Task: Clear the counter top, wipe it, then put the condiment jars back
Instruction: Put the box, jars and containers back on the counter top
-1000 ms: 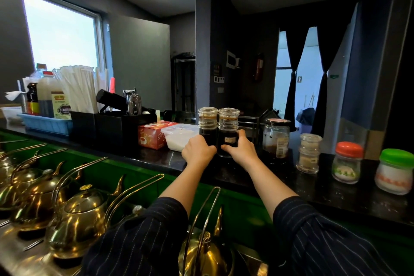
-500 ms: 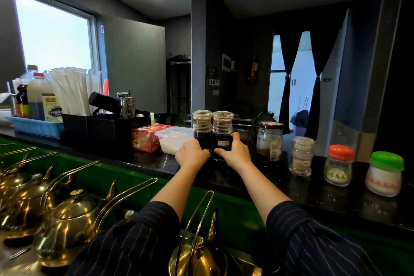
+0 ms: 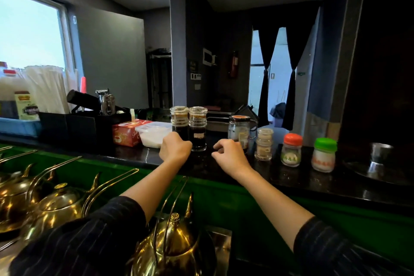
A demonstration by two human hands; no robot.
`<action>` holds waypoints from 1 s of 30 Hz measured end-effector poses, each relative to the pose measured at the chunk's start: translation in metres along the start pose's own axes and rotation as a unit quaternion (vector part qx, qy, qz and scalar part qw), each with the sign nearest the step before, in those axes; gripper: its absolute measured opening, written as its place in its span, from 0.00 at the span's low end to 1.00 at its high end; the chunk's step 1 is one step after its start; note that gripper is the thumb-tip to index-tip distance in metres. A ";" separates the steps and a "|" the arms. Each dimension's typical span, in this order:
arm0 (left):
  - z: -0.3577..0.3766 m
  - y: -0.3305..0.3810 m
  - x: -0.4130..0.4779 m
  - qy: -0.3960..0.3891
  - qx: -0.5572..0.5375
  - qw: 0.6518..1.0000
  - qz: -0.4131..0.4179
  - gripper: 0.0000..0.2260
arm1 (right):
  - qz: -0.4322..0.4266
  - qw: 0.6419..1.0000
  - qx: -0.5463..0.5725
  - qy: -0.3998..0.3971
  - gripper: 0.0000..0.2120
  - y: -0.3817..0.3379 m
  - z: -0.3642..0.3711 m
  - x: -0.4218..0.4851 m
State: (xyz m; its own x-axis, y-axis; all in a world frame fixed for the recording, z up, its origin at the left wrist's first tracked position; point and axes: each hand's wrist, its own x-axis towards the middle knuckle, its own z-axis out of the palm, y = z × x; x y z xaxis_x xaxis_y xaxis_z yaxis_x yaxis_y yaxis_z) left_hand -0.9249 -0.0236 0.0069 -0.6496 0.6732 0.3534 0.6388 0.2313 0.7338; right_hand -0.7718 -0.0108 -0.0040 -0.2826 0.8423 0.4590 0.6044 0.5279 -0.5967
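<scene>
Two glass jars of dark sauce stand side by side on the black counter top point(image 3: 295, 178). My left hand point(image 3: 174, 149) is wrapped around the base of the left dark jar point(image 3: 179, 118), hiding its lower part. The right dark jar point(image 3: 198, 130) stands free. My right hand point(image 3: 229, 155) hovers just right of it with fingers loosely curled, holding nothing. Further right in a row stand a jar with a rust-coloured lid point(image 3: 240, 129), a small clear jar point(image 3: 264, 146), an orange-lidded jar point(image 3: 291, 150) and a green-lidded jar point(image 3: 324, 155).
A white plastic tub point(image 3: 152, 135) and a red tea box point(image 3: 127, 134) sit left of the dark jars, beside a black organiser point(image 3: 85, 126). A metal cup point(image 3: 380, 152) stands at the far right. Brass teapots point(image 3: 172, 243) crowd the lower ledge below my arms.
My right hand has let go of the right dark jar and drawn back to the right. My left hand stays at the left jar. The view has shifted slightly.
</scene>
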 end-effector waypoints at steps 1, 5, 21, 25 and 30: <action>0.000 0.006 -0.003 -0.016 -0.002 1.000 0.005 0.03 | -0.020 0.998 -0.007 0.056 0.06 0.004 -0.010 -0.008; 0.013 0.040 -0.011 -0.108 -0.042 0.990 0.076 0.08 | -0.035 0.966 -0.034 0.253 0.06 0.021 -0.039 -0.029; 0.114 0.082 -0.029 -0.171 -0.132 0.976 0.039 0.33 | 0.230 0.957 0.051 0.166 0.41 0.056 -0.032 0.019; 0.114 0.081 -0.028 -0.136 -0.117 0.983 0.036 0.29 | 0.224 0.961 0.035 0.157 0.26 0.062 -0.031 0.029; 0.104 0.070 -0.021 -0.093 -0.087 0.992 0.001 0.33 | 0.194 0.975 0.029 0.101 0.21 0.064 -0.030 0.032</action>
State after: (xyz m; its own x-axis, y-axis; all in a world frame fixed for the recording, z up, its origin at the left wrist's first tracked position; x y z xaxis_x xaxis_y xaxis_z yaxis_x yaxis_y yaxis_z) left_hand -0.8240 0.0509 -0.0096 -0.5512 0.7947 0.2544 0.5484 0.1152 0.8283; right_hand -0.7199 0.0465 -0.0084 0.1162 0.9442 0.3082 0.5923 0.1832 -0.7846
